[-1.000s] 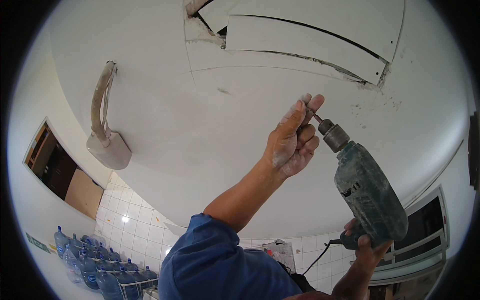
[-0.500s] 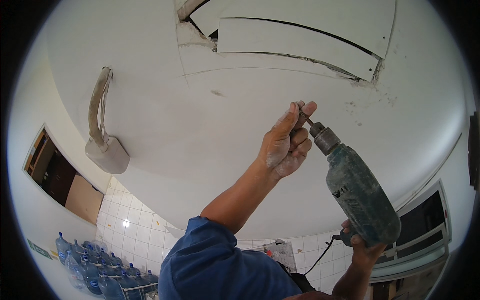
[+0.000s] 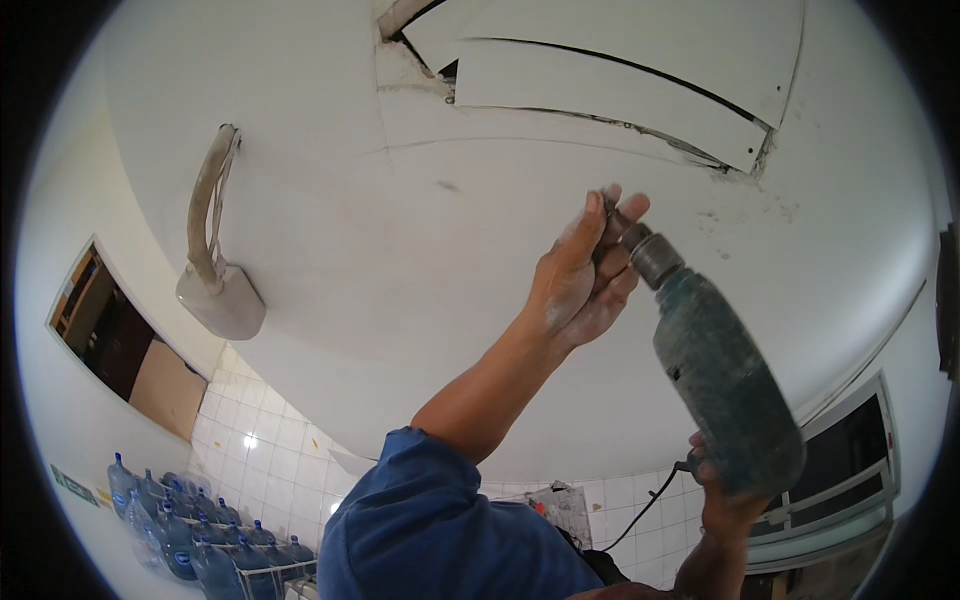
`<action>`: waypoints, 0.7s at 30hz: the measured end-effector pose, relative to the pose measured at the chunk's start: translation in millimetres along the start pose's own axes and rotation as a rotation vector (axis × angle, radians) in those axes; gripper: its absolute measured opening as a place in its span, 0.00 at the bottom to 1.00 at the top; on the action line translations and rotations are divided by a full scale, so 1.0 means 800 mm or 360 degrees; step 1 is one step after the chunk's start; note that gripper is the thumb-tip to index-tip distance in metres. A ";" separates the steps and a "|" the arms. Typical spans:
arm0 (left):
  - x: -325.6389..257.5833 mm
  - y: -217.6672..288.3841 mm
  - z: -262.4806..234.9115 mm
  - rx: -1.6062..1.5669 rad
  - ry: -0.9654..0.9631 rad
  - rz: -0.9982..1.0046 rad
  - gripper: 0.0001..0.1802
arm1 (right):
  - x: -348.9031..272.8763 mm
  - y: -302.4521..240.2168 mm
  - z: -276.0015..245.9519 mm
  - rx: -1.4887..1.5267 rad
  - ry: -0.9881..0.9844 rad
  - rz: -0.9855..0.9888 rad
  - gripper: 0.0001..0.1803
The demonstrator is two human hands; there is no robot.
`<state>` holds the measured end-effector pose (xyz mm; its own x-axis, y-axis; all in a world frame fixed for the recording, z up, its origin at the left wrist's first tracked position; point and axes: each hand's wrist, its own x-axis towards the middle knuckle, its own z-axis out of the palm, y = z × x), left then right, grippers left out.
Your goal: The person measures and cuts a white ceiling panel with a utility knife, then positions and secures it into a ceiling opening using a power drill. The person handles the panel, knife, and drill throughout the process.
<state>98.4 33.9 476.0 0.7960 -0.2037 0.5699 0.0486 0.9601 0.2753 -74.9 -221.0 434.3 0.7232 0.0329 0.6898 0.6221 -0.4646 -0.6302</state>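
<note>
White plaster ceiling (image 3: 330, 200) fills most of the head view, curved by the lens, with loose white ceiling panels (image 3: 620, 80) lying askew around a dark gap near the top edge. On the left, a curved pale lamp fixture on a white base (image 3: 218, 270) hangs from the ceiling. Lower left, a white tiled wall (image 3: 260, 440) runs down to a cluster of blue plastic water jugs (image 3: 180, 535), and a dark doorway (image 3: 105, 335) opens in the side wall. The left hand (image 3: 583, 275), dusted white, is raised toward the ceiling at the end of a bare forearm coming out of a blue sleeve (image 3: 440, 530); its fingers are curled closed around the front end of a worn grey-green electric drill (image 3: 725, 385), at the dark metal chuck (image 3: 652, 255), which points up and left just under the ceiling. The drill body slants down to the right, where the right hand (image 3: 728, 505) wraps the grip from below, mostly hidden behind the tool. A black power cord (image 3: 645, 515) trails down from the drill's lower end in front of the tiles. A dark-framed window (image 3: 850, 465) sits at lower right.
</note>
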 end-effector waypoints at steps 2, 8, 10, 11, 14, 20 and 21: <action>0.013 0.010 0.013 -0.0043 -0.0052 0.0066 0.15 | 0.033 -0.046 0.024 0.0264 0.0097 0.0162 0.38; 0.058 0.018 0.032 -0.0296 -0.0296 0.0199 0.14 | 0.088 -0.069 0.026 0.0124 0.0081 -0.0093 0.37; 0.068 0.021 0.030 -0.0349 -0.0325 0.0211 0.15 | 0.099 -0.076 0.029 0.0114 0.0065 -0.0136 0.36; 0.070 0.020 0.028 -0.0381 -0.0308 0.0212 0.15 | 0.103 -0.078 0.028 0.0104 0.0035 -0.0139 0.35; 0.079 0.020 0.028 -0.0453 -0.0254 0.0209 0.16 | 0.109 -0.082 0.025 0.0009 -0.0019 -0.0137 0.33; 0.085 0.023 0.020 -0.0539 -0.0217 0.0250 0.18 | 0.125 -0.095 0.020 -0.0229 -0.0056 -0.0132 0.32; 0.086 0.023 0.021 -0.0553 -0.0226 0.0261 0.19 | 0.128 -0.096 0.021 -0.0237 -0.0073 -0.0146 0.32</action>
<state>144.3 34.6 533.5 0.7203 -0.0434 0.6923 0.1481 0.9847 -0.0923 -44.1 -167.1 547.4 0.6805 0.1199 0.7228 0.6373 -0.5836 -0.5032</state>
